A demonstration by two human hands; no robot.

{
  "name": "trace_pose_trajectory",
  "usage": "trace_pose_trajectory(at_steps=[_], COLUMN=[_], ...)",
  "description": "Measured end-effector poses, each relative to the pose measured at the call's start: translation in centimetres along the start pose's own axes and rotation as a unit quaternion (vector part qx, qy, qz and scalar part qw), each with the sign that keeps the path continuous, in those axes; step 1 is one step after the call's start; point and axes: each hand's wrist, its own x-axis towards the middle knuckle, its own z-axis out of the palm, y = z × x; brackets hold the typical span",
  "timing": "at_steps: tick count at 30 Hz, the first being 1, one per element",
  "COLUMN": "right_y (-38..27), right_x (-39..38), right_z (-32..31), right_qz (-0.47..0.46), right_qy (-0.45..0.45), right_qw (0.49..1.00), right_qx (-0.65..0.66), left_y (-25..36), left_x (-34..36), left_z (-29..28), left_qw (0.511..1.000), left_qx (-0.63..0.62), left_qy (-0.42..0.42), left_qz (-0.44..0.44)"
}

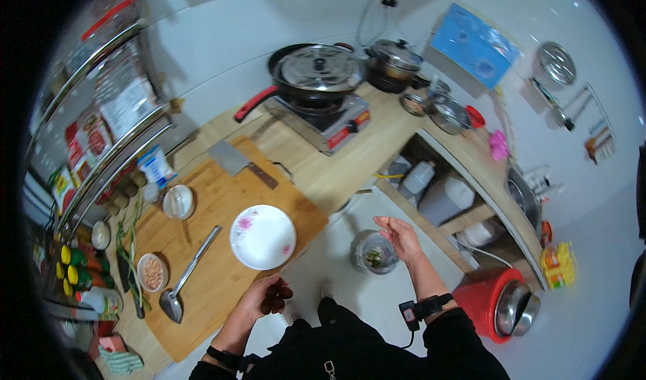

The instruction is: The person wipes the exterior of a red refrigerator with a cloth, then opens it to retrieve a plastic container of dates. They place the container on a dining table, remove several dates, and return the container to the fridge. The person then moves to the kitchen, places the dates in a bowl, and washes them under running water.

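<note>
My left hand point(266, 295) hovers by the near edge of the wooden cutting board point(208, 225), loosely curled, with nothing visible in it. Just beyond it, a white plate point(262, 237) with pink flowers lies on the board. My right hand point(402, 237) is held out over the floor, fingers stretched and holding nothing. Below and beside it stands a clear bin point(375, 252) with green scraps inside. Also on the board are a metal spatula point(190, 272), a cleaver point(232, 159), a small bowl of pinkish-tan pieces point(153, 272) and a white bowl point(178, 202) with a brush-like stick.
A lidded wok point(316, 70) sits on a portable gas stove point(330, 124), its red handle pointing left. Beside it is a lidded pot point(393, 60). A rack point(101, 138) of packets and bottles lines the left. At right are open shelves point(444, 192) and a red bucket point(481, 296).
</note>
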Motion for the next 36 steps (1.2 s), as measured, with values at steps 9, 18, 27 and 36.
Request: trace_pose_trajectory(at_steps=[9,18,27,36], right_y=[-0.2,-1.3,-2.9,-5.7], right_x=[-5.7,-12.0,-19.5,-20.6], right_z=[-8.7,-22.6,-36.2,-46.5], right_qz=[-0.080,-0.003,0.065,0.044], right_qy=[0.176,0.098,0.143,0.203], right_qw=[0.978,0.981,0.966,0.968], right_qx=[-0.073,-0.167,-0.208,-0.140], left_y=[-1.8,-8.0,-12.3,-11.4], left_x=[3.5,11.9,19.6,28.4], left_z=[8.2,19.1,33.3,45.3], left_qw=[0.993,0.986,0.964,0.941], left_qx=[0.097,0.089,0.171,0.230], left_qy=[-0.044,-0.112,-0.169,-0.174], left_qz=[-0.044,-0.083,-0.116,-0.179])
